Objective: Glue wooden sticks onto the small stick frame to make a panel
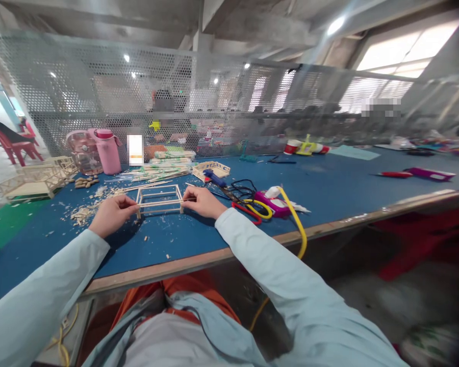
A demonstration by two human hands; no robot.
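Note:
A small open frame of thin wooden sticks (160,203) is held just over the blue tabletop (137,255). My left hand (113,213) pinches its left end between thumb and fingers. At the opposite end, my right hand (203,201) grips the right corner in the same way. Wood chips and offcuts (82,214) lie to the left of the frame. Behind it are bundles of wooden sticks (168,165) and a wooden tray-like piece (210,171). Close to my right hand sits a blue-handled hot glue gun (215,178).
Finished-looking wooden models (32,181) stand at the left edge, near a pink bottle (109,153) and peanut-like pieces (86,182). Right of my hand are a purple tissue pack (277,204) and a yellow hose (299,227). A perforated metal screen (229,102) rises behind the table.

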